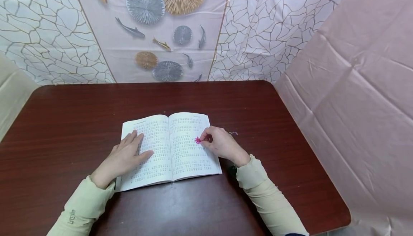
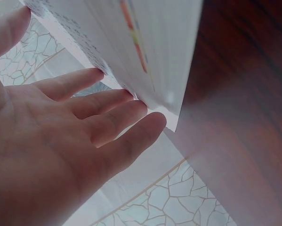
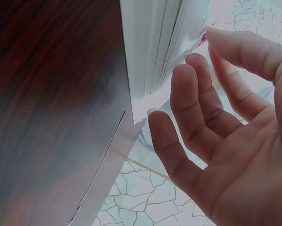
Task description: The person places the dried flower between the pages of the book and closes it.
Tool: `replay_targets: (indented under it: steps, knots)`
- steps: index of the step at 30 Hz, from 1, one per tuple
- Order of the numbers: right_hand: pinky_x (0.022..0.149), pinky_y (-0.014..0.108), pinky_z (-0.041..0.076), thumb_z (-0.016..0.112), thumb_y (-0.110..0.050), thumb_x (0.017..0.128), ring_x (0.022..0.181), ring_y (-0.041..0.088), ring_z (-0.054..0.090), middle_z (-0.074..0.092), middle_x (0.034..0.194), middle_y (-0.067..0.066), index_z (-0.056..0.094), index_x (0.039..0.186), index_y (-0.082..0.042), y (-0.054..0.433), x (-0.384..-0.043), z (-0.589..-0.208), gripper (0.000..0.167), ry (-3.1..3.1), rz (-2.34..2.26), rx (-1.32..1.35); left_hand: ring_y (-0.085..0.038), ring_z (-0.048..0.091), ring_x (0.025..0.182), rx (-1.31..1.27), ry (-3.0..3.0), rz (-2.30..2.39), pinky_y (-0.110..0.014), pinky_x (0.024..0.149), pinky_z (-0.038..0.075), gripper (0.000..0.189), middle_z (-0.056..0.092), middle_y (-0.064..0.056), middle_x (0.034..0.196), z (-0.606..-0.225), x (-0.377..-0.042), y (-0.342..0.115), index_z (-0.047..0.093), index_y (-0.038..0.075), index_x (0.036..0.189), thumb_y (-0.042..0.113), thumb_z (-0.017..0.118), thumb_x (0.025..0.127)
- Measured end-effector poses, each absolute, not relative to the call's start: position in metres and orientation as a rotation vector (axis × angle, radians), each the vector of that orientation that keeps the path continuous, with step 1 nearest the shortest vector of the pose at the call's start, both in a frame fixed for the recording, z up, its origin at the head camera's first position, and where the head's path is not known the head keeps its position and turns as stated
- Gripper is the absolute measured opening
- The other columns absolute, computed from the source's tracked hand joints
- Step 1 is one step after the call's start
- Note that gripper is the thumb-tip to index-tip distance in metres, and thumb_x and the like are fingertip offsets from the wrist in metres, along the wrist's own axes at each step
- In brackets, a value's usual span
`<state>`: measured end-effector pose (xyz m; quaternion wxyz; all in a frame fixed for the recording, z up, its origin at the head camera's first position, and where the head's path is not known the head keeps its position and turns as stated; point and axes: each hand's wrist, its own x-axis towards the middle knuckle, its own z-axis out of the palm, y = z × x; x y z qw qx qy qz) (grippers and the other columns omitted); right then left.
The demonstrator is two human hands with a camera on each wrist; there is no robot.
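Observation:
An open book [image 1: 187, 150] with printed pages lies on the table. My left hand [image 1: 126, 157] rests on its left page, fingers spread and mostly straight; in the left wrist view the fingertips [image 2: 155, 123] touch the page near its outer edge. Over the right page, my right hand [image 1: 222, 144] pinches a small pink flower [image 1: 197, 140] between thumb and index finger, close to the paper. The right wrist view shows only a sliver of the pink flower [image 3: 203, 40] at the fingertips, the rest hidden. The other right fingers are loosely bent beside the book's edge.
A thin stem with purple bits [image 3: 100, 162] lies on the table right of the book, partly behind the right hand in the head view. The dark red wooden table [image 1: 74, 121] meets a patterned cloth [image 1: 258, 31] at the back and a pink cloth [image 1: 361, 96] at the right.

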<state>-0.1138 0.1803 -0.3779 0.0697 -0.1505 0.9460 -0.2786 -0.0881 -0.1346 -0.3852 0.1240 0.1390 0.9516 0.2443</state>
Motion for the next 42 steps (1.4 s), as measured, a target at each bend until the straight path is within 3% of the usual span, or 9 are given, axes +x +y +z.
replay_targets:
  steps: [13, 19, 31, 42]
  knots:
    - [0.061, 0.025, 0.048, 0.07, -0.011, 0.088, 0.069, 0.011, 0.055, 0.059, 0.077, -0.004, 0.065, 0.088, -0.016, 0.181, -0.114, -0.379, 0.007, 2.835, -0.845, -0.426, -0.052, 0.018, 0.139, 0.404, 2.771, 0.713, -0.072, 0.102, 0.02, 0.081, 0.018, -0.035, 0.153, -0.384, -0.088, -0.134, 0.031, -0.011, 0.146, 0.048, 0.055, 0.096]
    - [0.063, 0.026, 0.048, 0.07, -0.012, 0.088, 0.071, 0.012, 0.055, 0.059, 0.078, -0.003, 0.065, 0.09, -0.013, 0.187, -0.116, -0.376, 0.006, 2.857, -0.87, -0.449, -0.051, 0.014, 0.141, 0.395, 2.755, 0.736, -0.072, 0.103, 0.017, 0.084, 0.016, -0.035, 0.154, -0.383, -0.088, -0.134, 0.03, -0.01, 0.147, 0.054, 0.05, 0.096]
    - [0.077, 0.037, 0.048, 0.072, -0.018, 0.089, 0.085, 0.022, 0.057, 0.06, 0.095, 0.007, 0.064, 0.109, -0.005, 0.241, -0.131, -0.359, 0.025, 2.904, -0.748, -0.209, -0.051, 0.015, 0.141, 0.375, 2.749, 0.765, -0.072, 0.104, 0.015, 0.094, 0.018, -0.034, 0.154, -0.383, -0.086, -0.132, 0.03, -0.008, 0.148, 0.068, 0.038, 0.094]
    - [0.077, 0.041, 0.048, 0.069, -0.012, 0.09, 0.084, 0.026, 0.057, 0.061, 0.099, 0.014, 0.065, 0.113, -0.002, 0.276, -0.139, -0.365, 0.026, 2.89, -0.614, -0.095, -0.049, 0.016, 0.141, 0.384, 2.753, 0.781, -0.071, 0.104, 0.015, 0.097, 0.02, -0.033, 0.154, -0.383, -0.087, -0.131, 0.03, -0.008, 0.148, 0.071, 0.036, 0.093]
